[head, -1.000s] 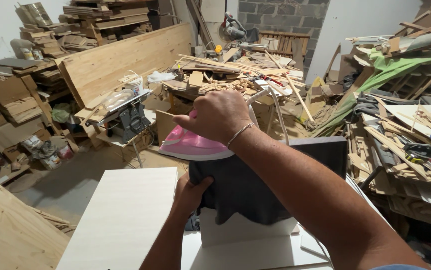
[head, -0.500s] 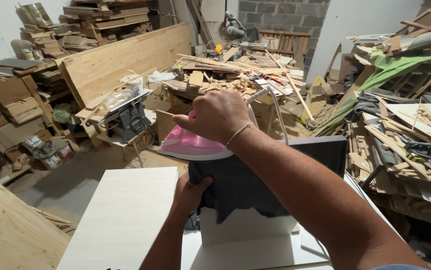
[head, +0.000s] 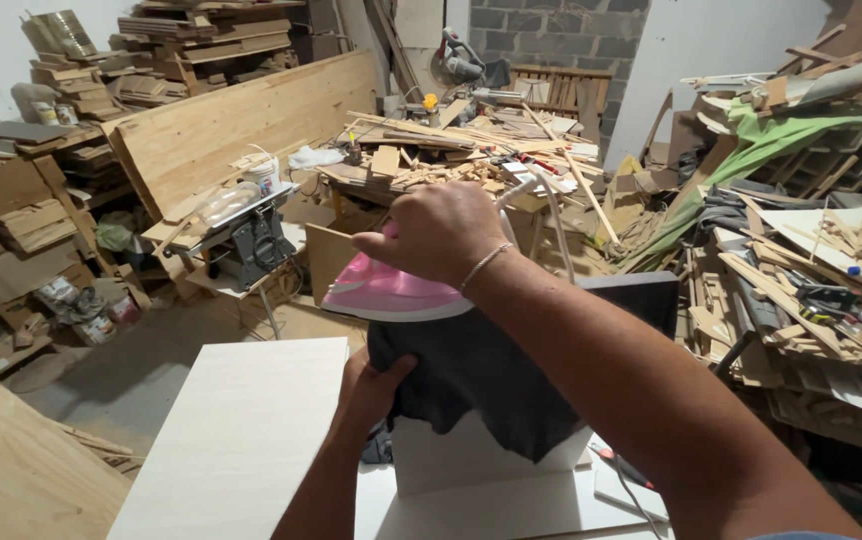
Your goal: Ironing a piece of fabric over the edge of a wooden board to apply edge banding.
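My right hand (head: 441, 232) grips the handle of a pink and white clothes iron (head: 391, 295), whose flat sole rests on the top edge of an upright white board (head: 471, 460). A dark grey cloth (head: 491, 375) is draped over that edge, under the iron. My left hand (head: 371, 385) clutches the cloth's left side and presses it against the board. The iron's white cord (head: 556, 215) runs off to the right behind my wrist.
A white panel (head: 236, 440) lies flat at my left. A table saw (head: 241, 235) stands beyond it. A large wooden board (head: 241, 125) leans at the back. Workbenches piled with wood offcuts (head: 451, 160) fill the middle and right. A wooden slab (head: 11, 470) slants at the lower left.
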